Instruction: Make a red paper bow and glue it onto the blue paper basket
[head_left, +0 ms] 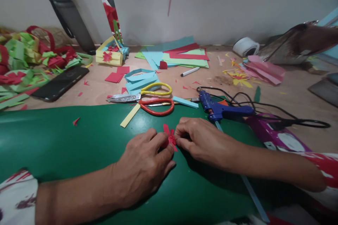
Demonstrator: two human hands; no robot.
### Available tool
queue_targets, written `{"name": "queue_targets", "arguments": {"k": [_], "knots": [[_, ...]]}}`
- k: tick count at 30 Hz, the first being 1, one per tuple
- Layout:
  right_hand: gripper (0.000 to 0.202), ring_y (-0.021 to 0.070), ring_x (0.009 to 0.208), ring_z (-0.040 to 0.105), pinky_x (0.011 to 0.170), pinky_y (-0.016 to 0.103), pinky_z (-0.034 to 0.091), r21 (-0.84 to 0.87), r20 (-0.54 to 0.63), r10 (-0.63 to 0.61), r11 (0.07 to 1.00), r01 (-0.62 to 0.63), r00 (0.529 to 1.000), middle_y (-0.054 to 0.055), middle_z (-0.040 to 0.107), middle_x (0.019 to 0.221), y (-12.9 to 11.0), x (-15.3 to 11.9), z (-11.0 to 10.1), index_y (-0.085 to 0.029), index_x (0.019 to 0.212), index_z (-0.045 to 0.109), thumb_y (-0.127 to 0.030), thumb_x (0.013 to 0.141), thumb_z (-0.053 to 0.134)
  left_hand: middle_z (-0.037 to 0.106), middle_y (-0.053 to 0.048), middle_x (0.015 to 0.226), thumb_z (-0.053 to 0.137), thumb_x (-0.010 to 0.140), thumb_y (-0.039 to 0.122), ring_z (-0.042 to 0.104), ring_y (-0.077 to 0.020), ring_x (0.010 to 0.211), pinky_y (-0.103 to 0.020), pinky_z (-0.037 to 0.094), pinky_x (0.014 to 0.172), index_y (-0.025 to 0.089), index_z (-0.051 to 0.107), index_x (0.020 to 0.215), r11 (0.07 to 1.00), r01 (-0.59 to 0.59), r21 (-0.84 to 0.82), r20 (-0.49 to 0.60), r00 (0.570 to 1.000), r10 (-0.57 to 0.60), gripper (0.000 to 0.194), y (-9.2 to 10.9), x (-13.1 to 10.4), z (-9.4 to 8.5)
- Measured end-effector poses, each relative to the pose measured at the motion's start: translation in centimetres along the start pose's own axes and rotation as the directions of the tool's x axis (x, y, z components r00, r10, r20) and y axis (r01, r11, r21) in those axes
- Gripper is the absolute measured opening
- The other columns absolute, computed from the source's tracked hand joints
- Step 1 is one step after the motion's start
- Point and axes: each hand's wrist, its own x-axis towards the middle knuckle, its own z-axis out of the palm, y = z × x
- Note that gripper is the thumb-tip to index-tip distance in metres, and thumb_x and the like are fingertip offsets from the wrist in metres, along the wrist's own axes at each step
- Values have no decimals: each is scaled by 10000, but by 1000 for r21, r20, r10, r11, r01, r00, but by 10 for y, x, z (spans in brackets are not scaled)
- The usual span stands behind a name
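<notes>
Between my two hands is a small red paper flower (171, 138), held just above or against the green mat (87, 140); I cannot tell which. My left hand (146, 160) pinches its left side with thumb and fingers. On the other side, the fingertips of my right hand (196, 140) are closed on the flower's right edge. Beyond the hands lie scissors (155, 99) with one yellow and one red handle. A yellow paper strip (130, 115) and a light blue strip (185, 102) lie near them. Right of these rests a blue glue gun (224, 107) with a glue stick in its back.
A black phone (62, 82) and a heap of paper pieces (29, 56) are at the left. Behind stand a yellow paper basket (109, 54), coloured sheets (174, 54) and a marker (190, 72). The glue gun's black cord (290, 120) loops over a purple box (277, 132).
</notes>
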Motion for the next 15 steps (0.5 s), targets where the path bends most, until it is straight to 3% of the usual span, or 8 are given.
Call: {"name": "queue_targets", "arguments": {"k": [7, 15], "knots": [[206, 116, 565, 454, 510, 245, 272, -86, 120, 78, 994, -68, 990, -18, 505, 568, -3, 12, -10, -185, 520, 502, -129, 715, 542, 612, -104, 935, 482, 909, 278, 484, -225, 757, -373, 464, 613, 153, 651, 976, 1000, -7, -4, -21, 1000, 7, 221, -2, 1, 3], [231, 110, 470, 365, 448, 242, 251, -145, 200, 150, 982, -122, 968, -43, 353, 445, -14, 19, -19, -198, 461, 462, -115, 656, 553, 596, -102, 940, 482, 908, 281, 462, -216, 755, -360, 443, 614, 156, 642, 970, 1000, -21, 21, -37, 999, 22, 212, -3, -2, 4]]}}
